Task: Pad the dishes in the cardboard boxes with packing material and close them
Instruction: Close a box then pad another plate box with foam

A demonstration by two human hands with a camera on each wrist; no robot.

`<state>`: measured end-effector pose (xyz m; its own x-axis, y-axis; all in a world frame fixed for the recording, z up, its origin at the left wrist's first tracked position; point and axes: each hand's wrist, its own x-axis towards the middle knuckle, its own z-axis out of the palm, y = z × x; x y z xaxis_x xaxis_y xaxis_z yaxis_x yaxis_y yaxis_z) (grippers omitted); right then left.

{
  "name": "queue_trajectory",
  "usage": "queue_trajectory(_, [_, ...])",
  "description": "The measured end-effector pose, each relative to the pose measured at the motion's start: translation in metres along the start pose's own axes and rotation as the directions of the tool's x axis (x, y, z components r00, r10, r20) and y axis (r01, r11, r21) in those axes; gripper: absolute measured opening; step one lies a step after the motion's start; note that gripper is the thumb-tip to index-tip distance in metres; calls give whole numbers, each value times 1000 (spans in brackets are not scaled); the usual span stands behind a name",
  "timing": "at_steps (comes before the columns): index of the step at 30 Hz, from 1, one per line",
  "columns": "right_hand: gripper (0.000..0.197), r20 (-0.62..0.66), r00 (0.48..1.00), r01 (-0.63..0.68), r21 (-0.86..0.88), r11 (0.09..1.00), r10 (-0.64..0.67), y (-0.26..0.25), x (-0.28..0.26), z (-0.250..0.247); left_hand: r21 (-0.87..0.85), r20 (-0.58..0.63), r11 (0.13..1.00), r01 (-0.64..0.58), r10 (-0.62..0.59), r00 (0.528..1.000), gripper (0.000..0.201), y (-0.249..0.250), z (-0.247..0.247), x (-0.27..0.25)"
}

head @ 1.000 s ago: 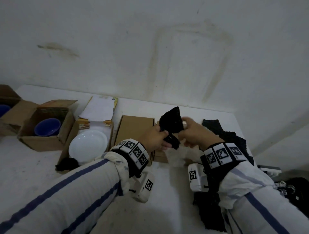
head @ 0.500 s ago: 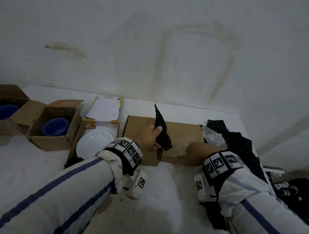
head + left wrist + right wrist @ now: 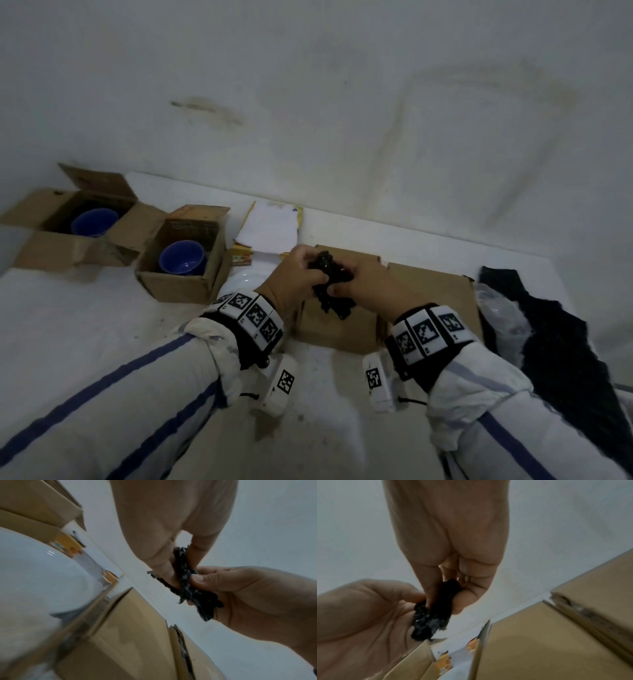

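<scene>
A crumpled black piece of packing material [image 3: 330,287] hangs between both hands above a closed brown cardboard box [image 3: 342,329]. My left hand [image 3: 296,279] pinches its left side and my right hand [image 3: 356,286] pinches its right side. The left wrist view shows the black wad [image 3: 187,582] squeezed between fingers of both hands; in the right wrist view the same wad [image 3: 435,612] sits between thumb and fingers. Just left of the hands a white plate [image 3: 241,284] lies in an open box, largely hidden by my left hand. Two open boxes hold blue bowls [image 3: 183,257] [image 3: 94,221].
More black packing material [image 3: 565,339] and a clear plastic bag [image 3: 503,311] lie at the table's right. A second brown box [image 3: 435,291] adjoins the closed one. A white wall rises behind the white table [image 3: 102,325].
My right hand has lifted off the brown box and joined the left on the black material, which is now bunched into a wad. Both hands shifted slightly left over the box.
</scene>
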<state>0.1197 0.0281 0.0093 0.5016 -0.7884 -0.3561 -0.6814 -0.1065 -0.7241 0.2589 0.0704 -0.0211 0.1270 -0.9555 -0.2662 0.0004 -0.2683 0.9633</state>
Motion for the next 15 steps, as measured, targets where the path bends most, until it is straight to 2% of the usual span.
queue_trajectory(3, [34,-41,998,45,189,981,-38,-20,17,21,-50,-69,995,83,-86,994,26,-7,-37,-4])
queue_trajectory(6, [30,-3,998,59,418,907,-64,-39,33,42,-24,16,977,212,-212,977,19,-14,-72,-6])
queue_trajectory(8, [29,13,999,28,454,890,-38,-47,47,57,-10,-8,980,197,-197,980,15,-19,-88,-5])
queue_trajectory(10, [25,15,1000,-17,486,874,12,-53,61,70,-6,-131,989,149,-148,980,10,-22,-100,0])
queue_trajectory(12, [14,32,999,-49,455,889,39,-56,71,78,42,-154,992,121,-113,982,13,-27,-110,7])
queue_trajectory(15, [10,35,999,6,170,985,-12,-58,83,84,78,-131,994,81,-70,989,12,-33,-117,14])
